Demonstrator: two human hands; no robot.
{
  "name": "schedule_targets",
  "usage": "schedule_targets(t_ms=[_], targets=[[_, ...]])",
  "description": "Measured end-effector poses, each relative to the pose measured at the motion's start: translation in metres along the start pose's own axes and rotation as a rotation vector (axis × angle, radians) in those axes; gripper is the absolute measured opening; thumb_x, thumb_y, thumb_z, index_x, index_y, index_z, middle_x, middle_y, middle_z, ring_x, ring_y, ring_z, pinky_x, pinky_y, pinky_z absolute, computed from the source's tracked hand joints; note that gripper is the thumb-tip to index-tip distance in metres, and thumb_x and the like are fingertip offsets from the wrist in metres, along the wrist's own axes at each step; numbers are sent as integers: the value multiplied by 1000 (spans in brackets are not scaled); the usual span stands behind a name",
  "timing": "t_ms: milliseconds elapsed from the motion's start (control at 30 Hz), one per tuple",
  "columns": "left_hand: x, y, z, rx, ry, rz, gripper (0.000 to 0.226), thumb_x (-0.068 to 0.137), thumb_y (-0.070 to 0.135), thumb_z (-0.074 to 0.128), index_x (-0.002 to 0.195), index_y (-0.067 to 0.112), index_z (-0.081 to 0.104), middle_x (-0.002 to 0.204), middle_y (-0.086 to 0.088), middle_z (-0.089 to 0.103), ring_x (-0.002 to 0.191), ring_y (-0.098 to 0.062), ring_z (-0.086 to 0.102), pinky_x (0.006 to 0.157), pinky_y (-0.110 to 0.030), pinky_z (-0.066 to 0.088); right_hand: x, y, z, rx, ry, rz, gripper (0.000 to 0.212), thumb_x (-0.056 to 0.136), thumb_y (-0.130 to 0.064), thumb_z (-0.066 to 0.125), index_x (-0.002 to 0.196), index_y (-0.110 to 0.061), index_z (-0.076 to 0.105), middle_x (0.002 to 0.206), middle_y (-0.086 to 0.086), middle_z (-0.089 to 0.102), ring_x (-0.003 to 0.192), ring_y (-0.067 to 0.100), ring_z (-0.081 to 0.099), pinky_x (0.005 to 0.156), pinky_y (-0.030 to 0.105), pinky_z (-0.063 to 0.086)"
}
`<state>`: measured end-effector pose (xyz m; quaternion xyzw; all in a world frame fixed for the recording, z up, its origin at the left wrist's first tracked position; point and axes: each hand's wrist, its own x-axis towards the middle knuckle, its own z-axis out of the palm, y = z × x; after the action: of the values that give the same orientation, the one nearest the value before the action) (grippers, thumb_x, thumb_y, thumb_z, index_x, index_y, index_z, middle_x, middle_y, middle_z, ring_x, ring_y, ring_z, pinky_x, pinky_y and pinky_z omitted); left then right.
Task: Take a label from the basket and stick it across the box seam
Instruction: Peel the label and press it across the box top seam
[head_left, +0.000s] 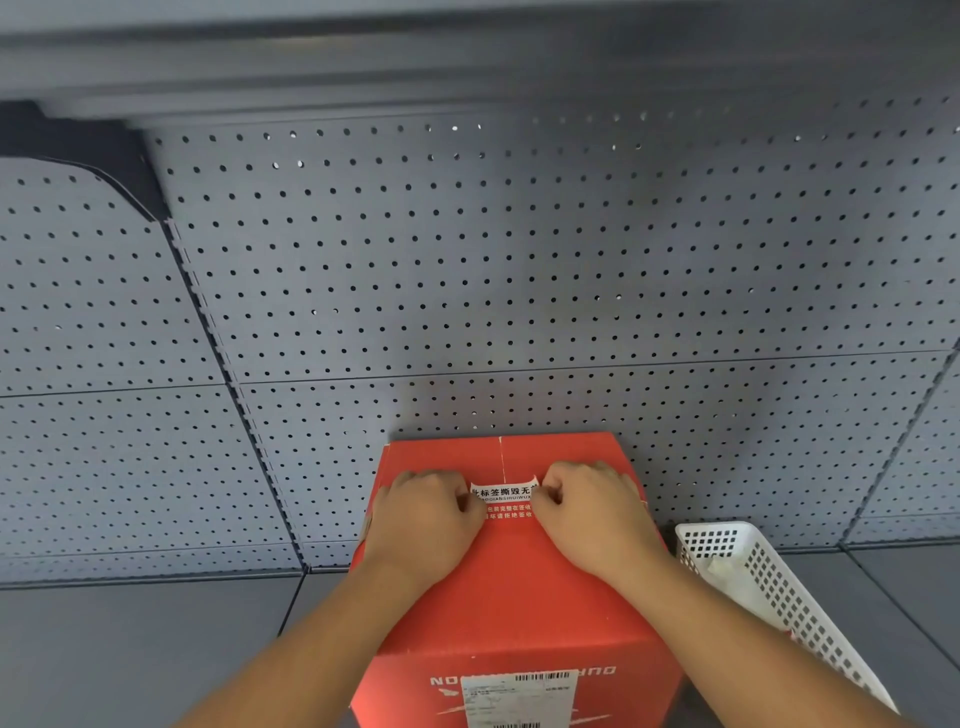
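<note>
A red cardboard box (511, 592) stands on the grey shelf, its top seam (502, 457) running away from me. A white label (505, 493) with black and red print lies across that seam. My left hand (423, 525) rests on the box top with fingers curled, its fingertips pressing on the label's left end. My right hand (597, 514) does the same on the label's right end. Both ends of the label are hidden under my fingers. A white shipping sticker (519, 699) is on the box's front face.
A white perforated plastic basket (779, 597) sits to the right of the box, touching or nearly touching it, with something pale inside. A grey pegboard wall (519, 286) rises right behind the box. The grey shelf surface (145, 649) extends to the left.
</note>
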<state>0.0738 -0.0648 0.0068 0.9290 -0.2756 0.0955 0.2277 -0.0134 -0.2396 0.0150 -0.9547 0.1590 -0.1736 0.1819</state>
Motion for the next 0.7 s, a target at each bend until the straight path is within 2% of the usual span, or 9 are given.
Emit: schedule_targets(t_ms=[167,300,367,500,567,700], targets=[[0,2,-2,10,-24,-12,37,85,41,56,57,23,39,63,5,56,78,-26,52,76,-40,47,0,0,0,7,-10,0,24,93,-42,56,79,-24,65,73,-7,66,83,21,57,82,39,44],[-1,-1,-2,-22,-26,-5,39,84,41,58,56,24,36,59,6,49,74,-26,51,73,-40,46,0,1,1,26,8,-5,16,91,-41,58,82,-27,61,73,-9,64,82,19,57,82,38,43],[-2,-4,0,-43,-10,13,32,82,42,56,60,26,39,61,6,52,73,-25,52,72,-40,47,0,3,2,45,24,-2,10,91,-39,59,88,-29,56,75,-9,63,81,19,57,80,38,43],[-3,-10,4,-84,43,54,9,79,40,52,80,33,46,68,10,55,74,-19,53,72,-42,48,-1,6,4,34,26,-13,5,93,-31,58,95,-31,53,76,-8,64,82,20,56,79,39,43],[-5,-12,5,-126,73,86,10,82,31,58,88,35,51,76,12,57,77,-17,55,74,-43,50,-3,6,5,17,39,-18,6,92,-26,57,94,-31,54,77,-9,65,82,20,56,81,41,46],[-6,-8,5,-148,123,249,34,84,12,58,102,37,71,105,17,66,93,-14,56,78,-39,48,-8,3,4,-64,145,-110,8,92,-25,54,97,-27,59,97,-9,63,94,22,55,81,42,46]])
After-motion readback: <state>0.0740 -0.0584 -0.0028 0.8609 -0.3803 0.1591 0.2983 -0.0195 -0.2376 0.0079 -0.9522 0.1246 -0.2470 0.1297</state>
